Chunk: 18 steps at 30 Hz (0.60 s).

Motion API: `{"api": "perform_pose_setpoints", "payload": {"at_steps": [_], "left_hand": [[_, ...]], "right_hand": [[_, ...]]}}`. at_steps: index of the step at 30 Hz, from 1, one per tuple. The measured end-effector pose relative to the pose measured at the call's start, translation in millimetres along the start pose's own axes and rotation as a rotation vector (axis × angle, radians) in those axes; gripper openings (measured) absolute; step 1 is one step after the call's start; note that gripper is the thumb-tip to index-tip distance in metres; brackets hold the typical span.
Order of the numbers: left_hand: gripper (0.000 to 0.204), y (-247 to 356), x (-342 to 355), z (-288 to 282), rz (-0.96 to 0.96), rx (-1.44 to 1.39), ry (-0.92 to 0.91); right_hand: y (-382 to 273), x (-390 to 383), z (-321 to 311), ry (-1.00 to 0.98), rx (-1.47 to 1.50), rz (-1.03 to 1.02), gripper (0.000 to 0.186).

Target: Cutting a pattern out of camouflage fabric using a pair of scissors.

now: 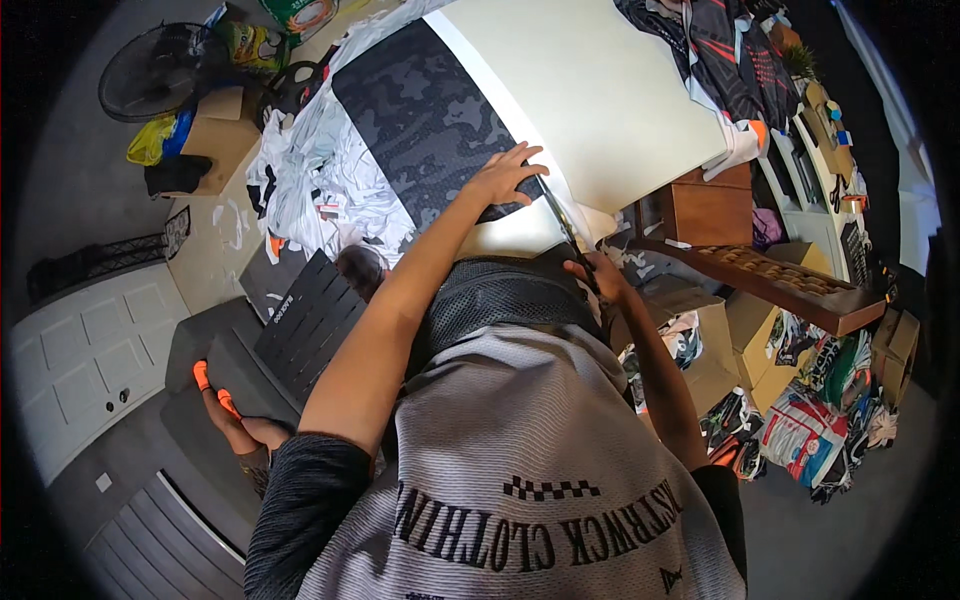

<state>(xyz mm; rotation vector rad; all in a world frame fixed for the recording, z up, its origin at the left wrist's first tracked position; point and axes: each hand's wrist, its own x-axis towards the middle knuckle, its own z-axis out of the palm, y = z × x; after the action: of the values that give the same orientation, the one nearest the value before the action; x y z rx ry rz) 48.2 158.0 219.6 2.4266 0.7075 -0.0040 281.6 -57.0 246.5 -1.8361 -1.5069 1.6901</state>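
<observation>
A dark grey camouflage fabric piece [410, 120] with a white border lies on the pale work surface [610, 80]. My left hand [503, 178] rests near its right end with fingers spread, pressing it down. Just below the fingers, long scissors [565, 225] lie along the white border at the fabric's edge. My right hand [600, 278] grips their handles at the near edge of the surface, close to my body. Whether the blades are cutting through material is too small to tell.
White fabric heaps [300, 170] lie left, dark red-striped garments [700, 50] back right. A wooden bench [760, 280] and cardboard boxes [700, 340] crowd my right. A seated person's orange-socked feet [225, 400] show low left, by a slatted chair [300, 330]. A fan [160, 70] stands back left.
</observation>
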Motion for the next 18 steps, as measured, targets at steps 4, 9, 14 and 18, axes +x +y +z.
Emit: {"api": "perform_pose_setpoints", "payload": {"at_steps": [4, 9, 14, 18], "left_hand": [[0.073, 0, 0, 0, 0.001, 0.009, -0.014], [0.072, 0, -1, 0, 0.008, 0.022, -0.01], [0.073, -2, 0, 2, 0.002, 0.023, -0.011], [0.074, -2, 1, 4, -0.007, 0.063, -0.017]], "right_hand": [[1, -2, 2, -0.033, 0.026, 0.003, 0.056], [3, -3, 6, 0.024, -0.02, 0.013, 0.055], [5, 0, 10, 0.045, 0.036, 0.0, 0.053], [2, 0, 12, 0.073, 0.106, -0.035, 0.051]]}}
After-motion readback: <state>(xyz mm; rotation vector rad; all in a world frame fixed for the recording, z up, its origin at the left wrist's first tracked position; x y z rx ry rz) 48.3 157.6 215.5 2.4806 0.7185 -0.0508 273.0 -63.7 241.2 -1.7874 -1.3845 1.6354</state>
